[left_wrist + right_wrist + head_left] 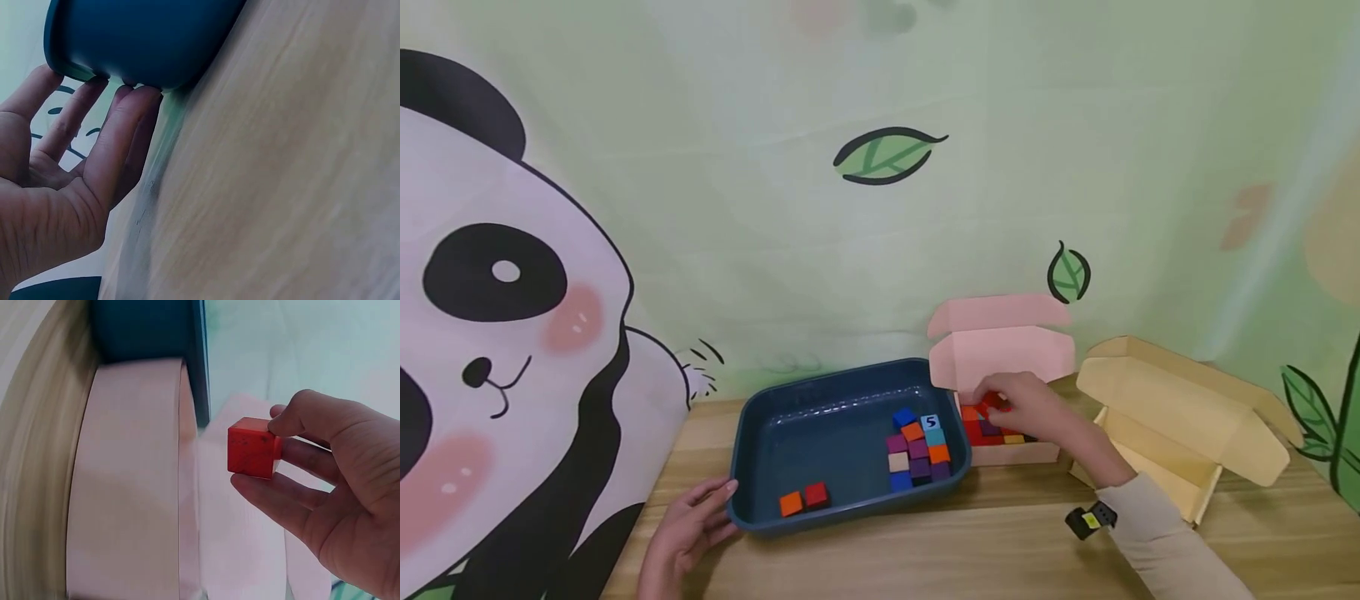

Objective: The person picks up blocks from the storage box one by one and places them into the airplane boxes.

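Observation:
My right hand [1026, 408] pinches a red wooden cube [252, 447] between thumb and fingers, above the open pink box [1015, 454]. Other coloured cubes [991, 429] lie inside that box, partly hidden by the hand. To its left stands a dark blue tray [835, 433]. Against the tray's left outer wall rest the fingertips of my left hand [69, 169], the fingers fairly straight. Several cubes [919, 448] sit grouped at the tray's right end, one light blue with a 5 on it. An orange cube [791, 503] and a red cube [816, 495] lie near its front left.
An open tan cardboard box [1172, 475] stands right of the pink box, its lid tilted back. All of this rests on a wooden table [985, 550]. Behind it hangs a pale green backdrop [760, 225] with a printed panda and leaves. My right wrist wears a black band [1090, 520].

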`<state>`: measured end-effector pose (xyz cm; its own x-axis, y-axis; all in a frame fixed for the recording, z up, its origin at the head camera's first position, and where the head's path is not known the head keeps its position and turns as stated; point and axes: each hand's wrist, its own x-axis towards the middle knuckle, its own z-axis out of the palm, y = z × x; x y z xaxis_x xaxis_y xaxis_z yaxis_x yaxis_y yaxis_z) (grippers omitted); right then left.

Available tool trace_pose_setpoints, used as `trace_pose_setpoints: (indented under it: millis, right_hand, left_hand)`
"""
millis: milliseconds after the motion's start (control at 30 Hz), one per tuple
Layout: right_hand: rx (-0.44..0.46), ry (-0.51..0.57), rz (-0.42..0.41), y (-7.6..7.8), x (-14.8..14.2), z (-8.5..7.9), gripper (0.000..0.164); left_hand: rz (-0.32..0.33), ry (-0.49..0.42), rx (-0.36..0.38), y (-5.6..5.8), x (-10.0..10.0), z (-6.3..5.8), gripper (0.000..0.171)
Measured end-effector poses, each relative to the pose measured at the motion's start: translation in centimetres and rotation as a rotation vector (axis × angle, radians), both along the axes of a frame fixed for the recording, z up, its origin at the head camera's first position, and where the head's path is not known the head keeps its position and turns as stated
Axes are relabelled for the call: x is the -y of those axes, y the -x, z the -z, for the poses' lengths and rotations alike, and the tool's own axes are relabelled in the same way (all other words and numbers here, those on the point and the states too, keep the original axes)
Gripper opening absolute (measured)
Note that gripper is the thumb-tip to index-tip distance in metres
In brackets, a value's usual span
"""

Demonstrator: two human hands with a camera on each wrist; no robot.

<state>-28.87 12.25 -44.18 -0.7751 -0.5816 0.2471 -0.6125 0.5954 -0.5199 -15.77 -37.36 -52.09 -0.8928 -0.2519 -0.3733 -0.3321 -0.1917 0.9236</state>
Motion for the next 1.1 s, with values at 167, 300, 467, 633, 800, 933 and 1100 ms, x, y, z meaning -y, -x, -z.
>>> trace_pose_setpoints:
  millis: [167,300,467,633,800,933,1100]
  right_hand:
    - [0.015,-0.047,0.059,-0.3,-2.4,0.1,0.021]
    - [0.015,-0.071,0.085,-0.4,-4.0,0.2,0.020]
    - [0.045,-0.139,0.108,-0.5,-5.4,0.3,0.024]
    - [0.068,-0.203,0.089,-0.6,-6.5,-0.2,0.037]
    - [0.039,-0.243,0.061,-0.4,-7.2,-0.6,0.036]
    - [0.036,-0.257,0.048,-0.2,-7.6,-0.5,0.034]
    - [0.019,-0.286,0.076,0.1,-8.2,-0.3,0.036]
  left_hand:
    - [0.002,0.003,0.001,-0.3,0.1,-0.1,0.025]
    - [-0.002,0.009,0.007,-0.2,0.1,-0.1,0.036]
    - [0.000,0.007,0.007,0.0,0.1,0.0,0.042]
    - [0.017,0.014,0.000,0.0,0.0,0.2,0.052]
    - [0.010,0.005,-0.002,-0.1,0.2,0.3,0.047]
    - [0.005,0.004,0.001,-0.2,0.1,0.3,0.048]
    - [0.031,0.015,-0.014,-0.1,0.1,0.2,0.052]
